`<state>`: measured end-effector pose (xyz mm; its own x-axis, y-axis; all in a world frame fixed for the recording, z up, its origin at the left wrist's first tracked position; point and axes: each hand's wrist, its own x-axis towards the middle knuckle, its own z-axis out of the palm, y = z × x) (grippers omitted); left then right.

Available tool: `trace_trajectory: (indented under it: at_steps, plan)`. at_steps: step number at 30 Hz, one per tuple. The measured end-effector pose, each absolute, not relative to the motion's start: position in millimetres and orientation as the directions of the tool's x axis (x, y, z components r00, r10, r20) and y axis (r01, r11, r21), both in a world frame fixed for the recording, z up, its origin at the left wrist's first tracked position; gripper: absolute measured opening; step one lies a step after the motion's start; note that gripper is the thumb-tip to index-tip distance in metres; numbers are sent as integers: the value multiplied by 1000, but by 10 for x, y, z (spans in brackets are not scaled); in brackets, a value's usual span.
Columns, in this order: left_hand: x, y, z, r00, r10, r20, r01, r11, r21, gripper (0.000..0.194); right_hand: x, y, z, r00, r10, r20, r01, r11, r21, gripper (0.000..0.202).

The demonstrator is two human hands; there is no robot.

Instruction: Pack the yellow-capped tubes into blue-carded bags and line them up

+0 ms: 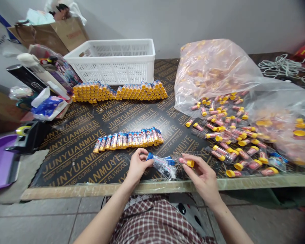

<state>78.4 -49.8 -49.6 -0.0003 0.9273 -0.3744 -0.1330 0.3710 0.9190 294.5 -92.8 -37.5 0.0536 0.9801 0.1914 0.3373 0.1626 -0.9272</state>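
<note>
My left hand (138, 166) is closed, with thumb and fingers pinching the blue end of a clear plastic piece (160, 162) just above the table's front edge. Beside it lie more clear pieces with blue ends, overlapping so that I cannot separate them. Between the fingers of my right hand (202, 176) is a small yellow-capped tube (186, 161) with pink contents, its yellow end towards the palm. Beyond both hands stands a row of blue-labelled tubes (128, 139) with yellow ends, packed side by side.
Loose yellow-capped tubes (228, 130) spill from a large clear bag (208, 64) on the right. Stacked tubes (94, 93) lie before a white plastic basket (117, 69). Bottles and packets crowd the left, near a purple dustpan (1, 162). White cord (284, 67) lies far right.
</note>
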Motion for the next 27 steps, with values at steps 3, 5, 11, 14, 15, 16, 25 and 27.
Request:
trace_trajectory:
  at_steps: [3, 5, 11, 14, 15, 16, 25, 27]
  plan:
    - [832, -519, -443, -1, 880, -475, -321, 450, 834, 36, 2848, -958, -342, 45, 971, 237, 308, 212, -927, 14]
    - [851, -517, -420, 1, 857, -516, -397, 474, 786, 35, 2800, -983, -336, 33, 967, 251, 307, 229, -924, 16]
    - [870, -493, -417, -27, 834, -551, -510, 463, 725, 32, 2737, -1049, -366, 24, 936, 350, 406, 311, -859, 27]
    - [877, -491, -422, -65, 829, -555, -521, 447, 727, 33, 2718, -1065, -362, 22, 915, 404, 449, 352, -821, 31]
    - [879, -492, -420, -77, 829, -554, -520, 441, 732, 33, 2711, -1068, -358, 22, 907, 422, 458, 366, -810, 32]
    - [881, -494, -418, -88, 829, -552, -518, 435, 737, 33, 2704, -1071, -353, 20, 900, 436, 464, 378, -801, 33]
    - [895, -503, -439, -160, 835, -527, -461, 409, 788, 36, 2634, -1081, -325, -93, 875, 476, 448, 463, -764, 44]
    - [915, -515, -416, -157, 857, -490, -431, 388, 815, 37, 2623, -1085, -341, -155, 877, 456, 421, 476, -772, 44]
